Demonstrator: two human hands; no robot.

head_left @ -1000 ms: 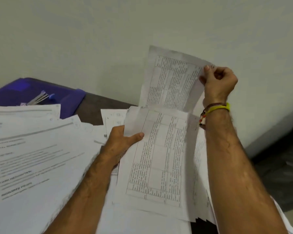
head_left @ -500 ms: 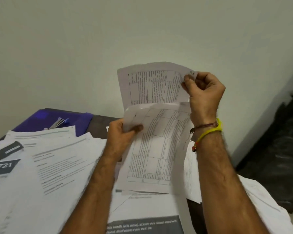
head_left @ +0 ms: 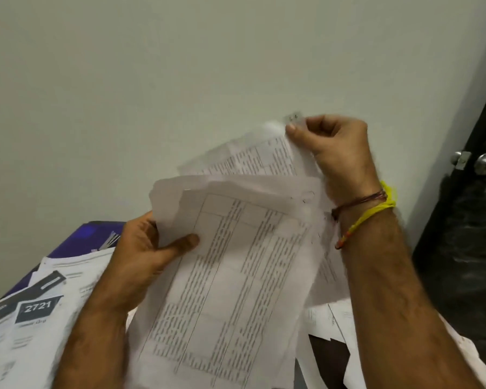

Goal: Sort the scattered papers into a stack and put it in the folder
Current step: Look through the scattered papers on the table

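1. The left hand [head_left: 141,248] holds a bundle of papers [head_left: 225,290] with printed grids, grip clamped on its upper left corner, thumb on top.
2. The right hand [head_left: 334,153] pinches the top corner of one sheet [head_left: 261,158], raised behind the bundle.
3. Loose pages [head_left: 40,318] lie scattered over the table's left side.
4. A purple folder [head_left: 90,237] lies at the table's far left edge, partly under them.
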